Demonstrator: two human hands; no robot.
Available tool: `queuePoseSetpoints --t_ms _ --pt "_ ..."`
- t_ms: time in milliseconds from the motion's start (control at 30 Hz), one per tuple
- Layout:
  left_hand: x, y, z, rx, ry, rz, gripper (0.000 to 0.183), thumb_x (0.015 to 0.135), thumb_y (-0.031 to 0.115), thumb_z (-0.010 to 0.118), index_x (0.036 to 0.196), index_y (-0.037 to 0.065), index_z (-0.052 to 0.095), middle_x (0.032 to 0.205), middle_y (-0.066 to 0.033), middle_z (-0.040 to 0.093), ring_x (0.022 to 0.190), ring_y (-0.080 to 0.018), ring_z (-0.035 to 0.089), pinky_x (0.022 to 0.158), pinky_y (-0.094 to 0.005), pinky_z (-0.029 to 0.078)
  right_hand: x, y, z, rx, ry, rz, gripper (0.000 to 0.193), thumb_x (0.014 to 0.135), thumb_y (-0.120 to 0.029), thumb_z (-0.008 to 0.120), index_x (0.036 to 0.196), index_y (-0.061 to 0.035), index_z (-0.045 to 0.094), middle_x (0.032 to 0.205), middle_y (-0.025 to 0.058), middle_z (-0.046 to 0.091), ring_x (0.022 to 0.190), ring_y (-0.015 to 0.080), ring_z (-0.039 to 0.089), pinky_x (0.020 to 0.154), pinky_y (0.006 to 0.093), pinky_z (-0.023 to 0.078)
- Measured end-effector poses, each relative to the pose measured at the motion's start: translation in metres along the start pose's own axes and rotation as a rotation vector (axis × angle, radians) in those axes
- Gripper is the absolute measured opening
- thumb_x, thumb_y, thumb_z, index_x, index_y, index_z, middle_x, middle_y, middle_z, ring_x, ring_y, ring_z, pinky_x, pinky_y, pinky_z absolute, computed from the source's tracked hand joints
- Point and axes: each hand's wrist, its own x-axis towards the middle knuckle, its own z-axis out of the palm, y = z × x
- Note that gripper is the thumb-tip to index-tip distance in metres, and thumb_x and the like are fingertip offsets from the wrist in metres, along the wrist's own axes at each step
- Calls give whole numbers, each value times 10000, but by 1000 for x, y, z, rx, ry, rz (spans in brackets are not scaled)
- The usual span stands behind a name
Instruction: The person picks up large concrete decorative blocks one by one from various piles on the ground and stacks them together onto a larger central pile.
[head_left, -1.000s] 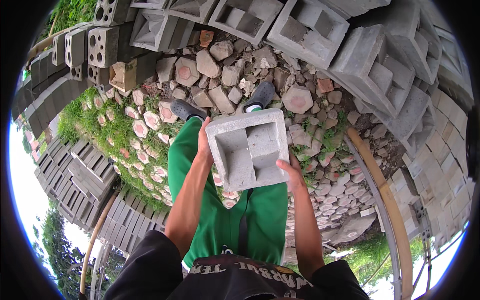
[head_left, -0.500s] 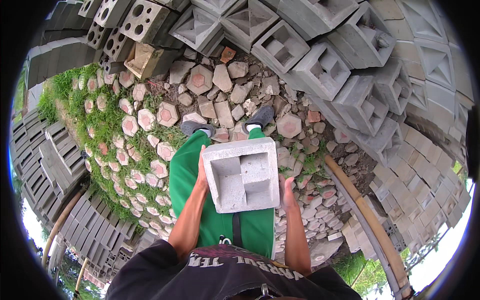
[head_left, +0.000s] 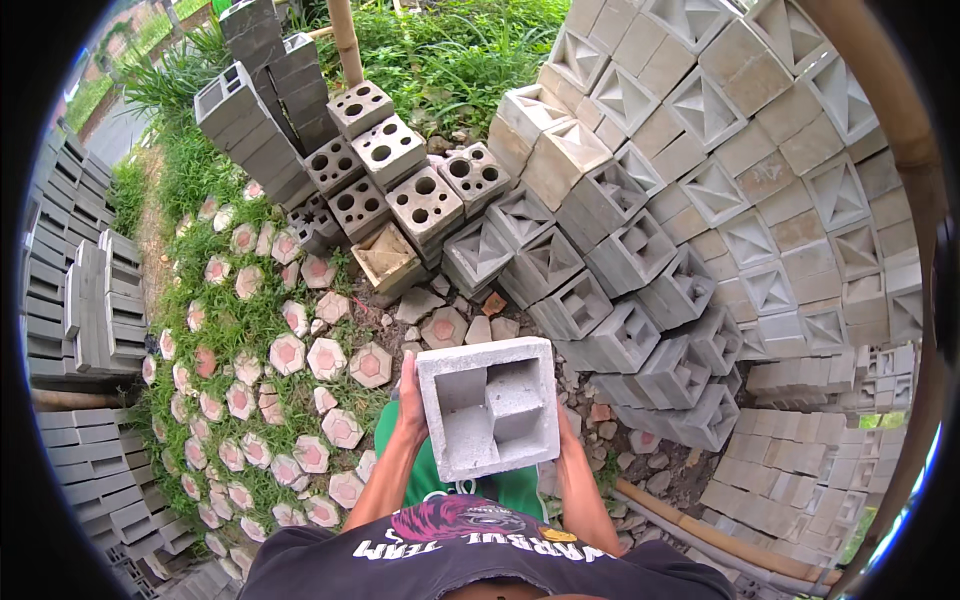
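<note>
Apparently, left grip, right grip, clamped on 1 grey concrete block, opposite sides, right grip partly hidden.

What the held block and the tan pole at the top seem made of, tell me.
Held block: probably cast concrete, matte, judging by its grey, grainy faces. Tan pole: bamboo or wood, seemingly smooth; its round shape and colour fit either.

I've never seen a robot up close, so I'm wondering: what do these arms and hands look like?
They're a person's. The left hand and right hand wear no gloves; the fingers are partly hidden. The forearms are bare, with no watch or cable to be seen. Above them are the dark sleeves of a shirt with pale lettering.
</note>
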Motion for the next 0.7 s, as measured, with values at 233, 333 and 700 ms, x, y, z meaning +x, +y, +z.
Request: queuePoseSetpoints --t_ms 233,333,700 --pt "-36 98 -65 -51 78 232 616 956 547 351 1119 1 584 1074 -132 631 948 -214 618 857 -342 497 43 5 117 -148 -175 46 769 904 -638 394 1422 -70 353 1398 123 426 1233 254 446 1015 377 383" --pt "-66 123 -103 -85 178 340 624 953 552 353 1112 -2 591 1054 -132 638 929 -212 623 838 -342 504 41 8 182 -164 -266 136 652 922 -538 434 1377 -71 413 1328 104 492 1175 240 497 980 374 418" --pt "-165 152 -150 -358 437 667 700 918 622 367 1218 11 531 1119 -134 611 993 -229 605 860 -354 491 84 34 296 -671 -640 225 743 922 -618 376 1433 -80 345 1385 105 437 1227 228 445 1014 362 380"
